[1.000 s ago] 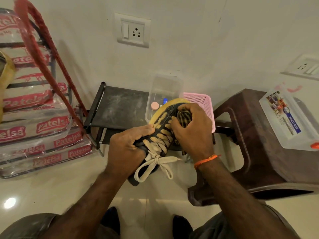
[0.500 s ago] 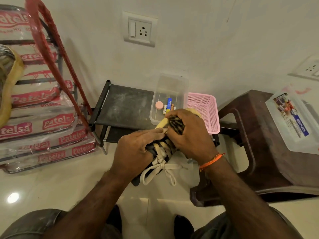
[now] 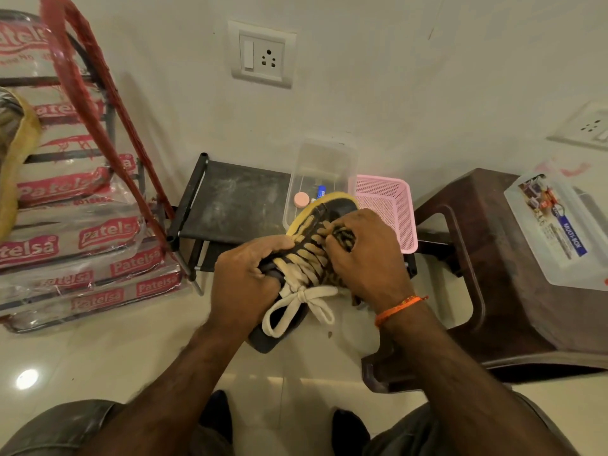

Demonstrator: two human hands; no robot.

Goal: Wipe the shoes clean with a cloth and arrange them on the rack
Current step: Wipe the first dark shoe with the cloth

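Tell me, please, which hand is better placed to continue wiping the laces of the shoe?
The right hand, probably. It presses the striped cloth on the shoe at the laces. The left hand grips the shoe near the collar and steadies it in the air, so it is not free.

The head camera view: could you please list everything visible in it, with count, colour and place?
shoe: one, black, cream laces, yellow sole, held mid-frame above the floor
cloth: one, dark patterned, pressed on the shoe's laces
shoe rack: one, black, low, against the wall
clear container: one, transparent, on the rack's right part
pink basket: one, right of the container
brown stool: one, right side
lidded box: one, clear, on the stool
wall sockets: two, white, on the wall
packaged stack: several red-printed packs, left
wristband: one, orange, right wrist
left hand: grips the shoe
right hand: fingers hold the cloth
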